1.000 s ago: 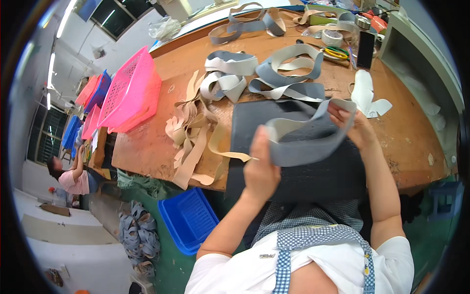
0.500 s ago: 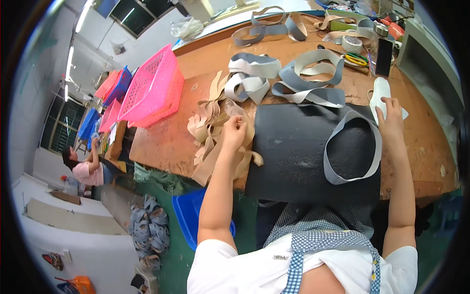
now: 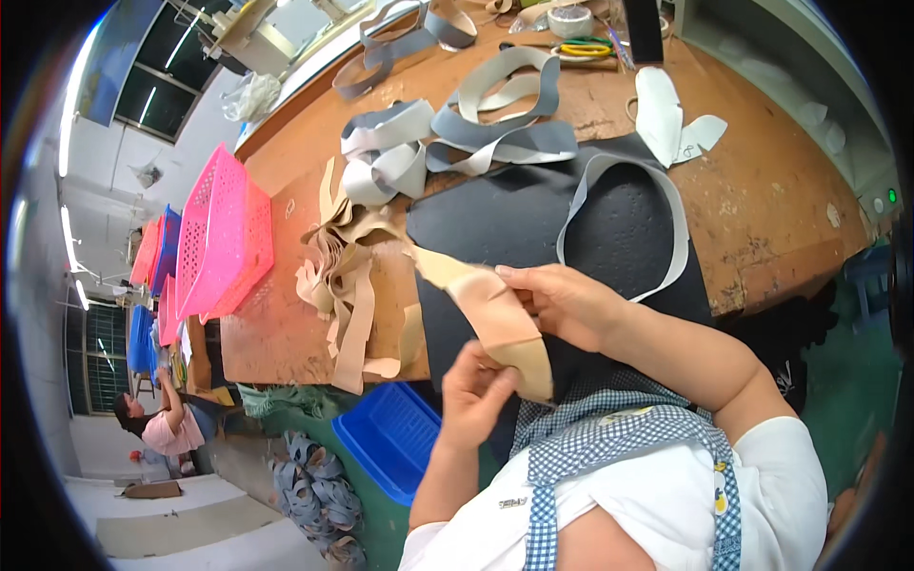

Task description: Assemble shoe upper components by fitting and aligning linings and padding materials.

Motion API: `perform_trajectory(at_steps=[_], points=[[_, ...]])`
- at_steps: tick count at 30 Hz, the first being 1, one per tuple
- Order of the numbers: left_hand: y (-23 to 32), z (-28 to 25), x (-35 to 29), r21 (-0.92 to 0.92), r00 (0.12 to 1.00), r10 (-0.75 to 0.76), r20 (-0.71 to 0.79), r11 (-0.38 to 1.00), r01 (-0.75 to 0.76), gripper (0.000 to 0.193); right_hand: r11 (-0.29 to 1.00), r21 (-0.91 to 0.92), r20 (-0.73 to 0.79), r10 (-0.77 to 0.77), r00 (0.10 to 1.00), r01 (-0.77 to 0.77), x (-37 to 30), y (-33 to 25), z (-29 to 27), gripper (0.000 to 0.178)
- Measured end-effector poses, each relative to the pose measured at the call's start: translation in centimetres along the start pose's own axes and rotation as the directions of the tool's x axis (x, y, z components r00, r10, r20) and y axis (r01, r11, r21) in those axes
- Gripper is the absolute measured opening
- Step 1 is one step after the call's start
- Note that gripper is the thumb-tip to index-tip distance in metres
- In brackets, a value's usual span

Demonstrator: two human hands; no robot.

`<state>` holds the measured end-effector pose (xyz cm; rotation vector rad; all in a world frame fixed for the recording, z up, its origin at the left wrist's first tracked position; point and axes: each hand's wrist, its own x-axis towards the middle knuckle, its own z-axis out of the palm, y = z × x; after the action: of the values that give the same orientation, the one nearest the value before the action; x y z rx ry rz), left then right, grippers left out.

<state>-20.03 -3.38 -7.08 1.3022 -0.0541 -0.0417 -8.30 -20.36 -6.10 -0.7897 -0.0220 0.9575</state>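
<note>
My left hand [image 3: 471, 402] pinches the near end of a tan strip [image 3: 497, 316]; my right hand [image 3: 569, 303] pinches its edge farther up. The strip is over the front of the black mat [image 3: 495, 214]. A grey loop [image 3: 678, 228] lies on the mat's right part, a tan pile [image 3: 353, 297] left of the mat.

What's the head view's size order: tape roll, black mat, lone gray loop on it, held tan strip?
1. Black mat
2. Held tan strip and gray loop: similar spans; the strip seems nearer, so unsure
3. Tape roll
</note>
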Motion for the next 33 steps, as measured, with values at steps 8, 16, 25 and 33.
perform_trajectory(at_steps=[8, 16, 25, 33], points=[[-2.8, -1.9, -3.6, 0.276, 0.979, -0.091, -0.183, 0.951, 0.14, 0.016, 0.994, -0.109, -0.015, -0.002, 1.0, 0.0, -0.5, 0.8, -0.7, 0.021], [-0.3, -2.4, -2.9, 0.66, 0.998, -0.061, -0.021, 0.749, 0.06, 0.019, 0.891, -0.398, -0.078, 0.204, 0.976, -0.218, -6.9, 1.1, -1.2, 0.023], [2.3, -5.7, 4.6, 0.829, 0.864, 0.317, -0.391, 0.529, 0.181, 0.023, 0.899, -0.264, -0.111, 0.332, 0.937, -0.349, -10.5, 3.1, -4.2, 0.032], [-1.0, -8.8, 11.8, 0.891, 0.89, 0.328, -0.316, -0.22, 0.397, 0.043, 0.887, -0.285, -0.119, 0.344, 0.932, -0.364, -10.2, 3.4, -3.6, 0.031]])
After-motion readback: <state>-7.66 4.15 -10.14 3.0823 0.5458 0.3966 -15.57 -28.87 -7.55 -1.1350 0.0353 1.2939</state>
